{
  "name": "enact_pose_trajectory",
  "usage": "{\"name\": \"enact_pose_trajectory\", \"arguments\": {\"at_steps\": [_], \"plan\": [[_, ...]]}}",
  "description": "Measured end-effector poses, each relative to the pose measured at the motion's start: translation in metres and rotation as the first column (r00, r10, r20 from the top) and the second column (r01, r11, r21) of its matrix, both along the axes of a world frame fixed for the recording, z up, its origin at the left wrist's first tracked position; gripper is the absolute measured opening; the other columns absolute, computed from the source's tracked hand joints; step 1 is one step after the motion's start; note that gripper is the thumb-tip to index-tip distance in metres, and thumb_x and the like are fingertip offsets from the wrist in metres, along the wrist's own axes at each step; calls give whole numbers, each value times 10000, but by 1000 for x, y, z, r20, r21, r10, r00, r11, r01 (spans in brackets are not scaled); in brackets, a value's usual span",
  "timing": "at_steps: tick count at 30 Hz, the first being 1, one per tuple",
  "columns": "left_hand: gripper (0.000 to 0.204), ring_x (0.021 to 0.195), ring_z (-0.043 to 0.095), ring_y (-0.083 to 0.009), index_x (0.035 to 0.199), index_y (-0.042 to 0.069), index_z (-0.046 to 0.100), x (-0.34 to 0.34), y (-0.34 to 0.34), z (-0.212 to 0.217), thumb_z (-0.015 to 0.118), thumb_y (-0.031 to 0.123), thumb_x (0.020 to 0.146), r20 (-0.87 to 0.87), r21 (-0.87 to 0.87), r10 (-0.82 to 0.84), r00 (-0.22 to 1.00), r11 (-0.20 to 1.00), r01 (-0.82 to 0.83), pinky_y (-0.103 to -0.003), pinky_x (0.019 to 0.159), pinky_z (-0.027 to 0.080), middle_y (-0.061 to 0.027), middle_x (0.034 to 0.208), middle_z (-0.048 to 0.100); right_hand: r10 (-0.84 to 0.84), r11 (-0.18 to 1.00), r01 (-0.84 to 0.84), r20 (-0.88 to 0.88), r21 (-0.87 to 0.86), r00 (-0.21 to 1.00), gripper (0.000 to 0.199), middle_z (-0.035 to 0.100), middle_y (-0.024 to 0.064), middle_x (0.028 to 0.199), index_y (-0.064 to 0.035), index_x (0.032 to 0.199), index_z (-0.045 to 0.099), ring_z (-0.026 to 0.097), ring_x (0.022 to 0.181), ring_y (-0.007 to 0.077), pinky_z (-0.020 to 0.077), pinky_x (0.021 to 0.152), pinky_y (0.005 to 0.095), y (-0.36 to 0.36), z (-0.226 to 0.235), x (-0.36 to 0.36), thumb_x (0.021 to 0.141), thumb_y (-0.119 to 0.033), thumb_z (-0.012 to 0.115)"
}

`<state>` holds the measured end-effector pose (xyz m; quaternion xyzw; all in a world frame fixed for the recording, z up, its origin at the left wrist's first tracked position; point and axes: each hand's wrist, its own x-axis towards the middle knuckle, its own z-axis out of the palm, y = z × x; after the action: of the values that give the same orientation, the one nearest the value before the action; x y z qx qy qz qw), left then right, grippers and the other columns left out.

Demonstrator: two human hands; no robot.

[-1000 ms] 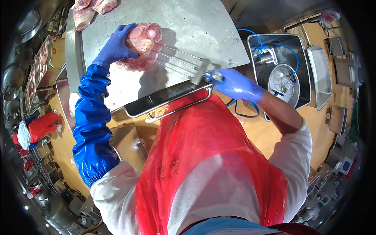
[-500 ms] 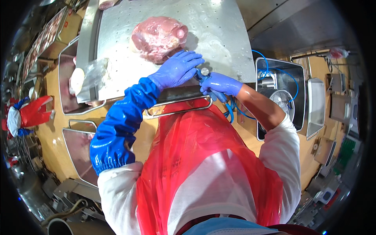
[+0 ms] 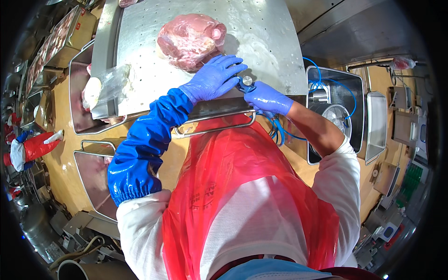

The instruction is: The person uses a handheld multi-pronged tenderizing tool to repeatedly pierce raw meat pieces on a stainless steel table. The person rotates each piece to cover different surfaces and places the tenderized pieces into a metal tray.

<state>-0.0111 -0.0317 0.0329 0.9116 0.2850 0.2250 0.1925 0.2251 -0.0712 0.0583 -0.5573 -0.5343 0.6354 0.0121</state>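
While the left hand point(image 3: 213, 78) reaches over the bench point(image 3: 270, 58), palm down, fingers straight and grasping nothing visible, the right hand point(image 3: 269, 99) is clasped around a tool point(image 3: 246, 84). Just beyond the left hand lies the meat point(image 3: 190, 39); whether they touch is unclear, and only part of the tool shows.

Strong white light falls on the table point(image 3: 268, 56), washing its surface out near the left front edge. The meat point(image 3: 191, 39) casts a grey shadow to its right. Bright glints run over the blue sleeve point(image 3: 135, 154), and the red apron point(image 3: 233, 158) shines in pale streaks along its folds. The middle is fairly sharp; toward the rim, straight edges bend, the background turns dimmer and softer, and the corners go black.
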Motion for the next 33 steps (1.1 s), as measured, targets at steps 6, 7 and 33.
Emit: {"name": "enact_pose_trajectory", "arguments": {"at_steps": [6,7,33], "plan": [[562,1367,511,-402,1477,105,548,-4,-1,21,696,270,961,107,95,29,994,995,-39,-519,1149,419,-198,1445,553,82,995,-89,121,48,989,273,644,118,685,40,826,665,644,587,199,521,577,372,3,17,-3,880,-225,626],[629,1351,515,-417,1482,111,542,-10,6,25,736,311,918,144,122,109,984,984,-127,-527,1137,424,-208,1443,547,76,994,-85,118,68,990,268,652,128,689,38,839,672,657,593,211,528,587,382,3,14,-1,880,-222,621],[1121,1400,453,-449,1535,147,411,-106,146,60,947,156,551,-261,-53,103,960,991,-121,-480,1193,410,-235,1475,447,-62,920,6,130,393,990,378,719,191,1070,-108,1343,626,716,930,353,557,790,426,-53,2,91,966,-121,598]]}}
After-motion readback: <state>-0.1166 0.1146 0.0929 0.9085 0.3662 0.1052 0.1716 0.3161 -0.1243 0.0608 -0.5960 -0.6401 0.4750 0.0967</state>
